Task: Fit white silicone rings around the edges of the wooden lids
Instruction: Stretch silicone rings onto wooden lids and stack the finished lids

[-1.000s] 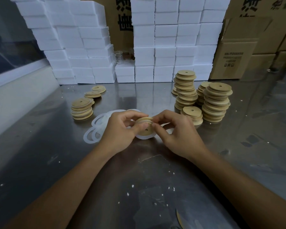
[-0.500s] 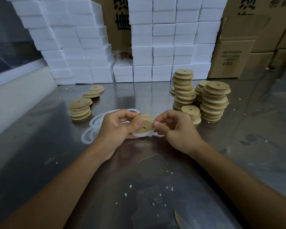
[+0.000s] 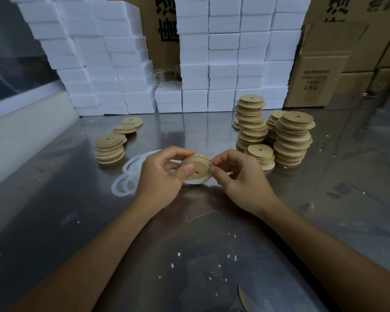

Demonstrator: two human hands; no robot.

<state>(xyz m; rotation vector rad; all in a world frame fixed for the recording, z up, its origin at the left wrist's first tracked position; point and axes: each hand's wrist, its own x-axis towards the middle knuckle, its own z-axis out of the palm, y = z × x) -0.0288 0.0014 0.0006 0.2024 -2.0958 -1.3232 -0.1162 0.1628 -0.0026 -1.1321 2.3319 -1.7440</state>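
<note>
Above the middle of the steel table (image 3: 54, 221), both hands hold one round wooden lid (image 3: 199, 171) with a small centre hole. My left hand (image 3: 160, 179) grips its left edge, thumb on the face. My right hand (image 3: 239, 176) pinches the right edge, where a white silicone ring (image 3: 195, 181) hangs partly round the lid's rim. Several loose white rings (image 3: 127, 176) lie on the table behind my left hand. Tall stacks of wooden lids (image 3: 293, 138) stand at the right, with a short stack (image 3: 260, 155) nearest my right hand.
A lower stack of lids (image 3: 109, 149) and two small piles (image 3: 127, 126) sit at the left. White foam boxes (image 3: 223, 52) and cardboard cartons (image 3: 320, 75) wall off the table's back. White crumbs speckle the table near me.
The lid has tilted so its flat face turns toward me, and the ring now sits further round its rim. Both hands stay at the same spot.
</note>
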